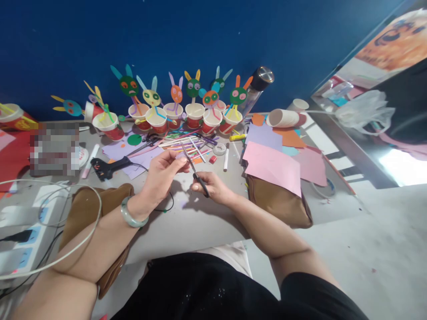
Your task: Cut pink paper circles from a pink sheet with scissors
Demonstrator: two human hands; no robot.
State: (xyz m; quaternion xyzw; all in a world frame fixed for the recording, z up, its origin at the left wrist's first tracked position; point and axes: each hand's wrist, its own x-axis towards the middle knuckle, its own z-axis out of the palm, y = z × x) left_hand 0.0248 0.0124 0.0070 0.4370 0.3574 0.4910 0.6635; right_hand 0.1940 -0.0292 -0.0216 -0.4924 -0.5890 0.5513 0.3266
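Note:
Black-handled scissors point(200, 184) are held by my right hand point(215, 187), its fingers wrapped round the handles. Their blades point up and left, toward the fingertips of my left hand point(164, 173). A small pale purple piece point(181, 156) is pinched between my left thumb and fingers, right beside the blades. A greenish bangle point(130, 214) circles my left wrist. Just beyond both hands lies a pile of coloured sticks point(173, 143). A black glue gun point(111, 167) rests to the left of my left hand.
Paper cups point(156, 120) with rabbit-like figures line the blue wall. Pink paper point(273, 166) covers a brown pouch point(278, 202) on the right. A bottle point(251, 95) stands behind. At left are a power strip point(31, 231), looping cable and brown cloth point(82, 209).

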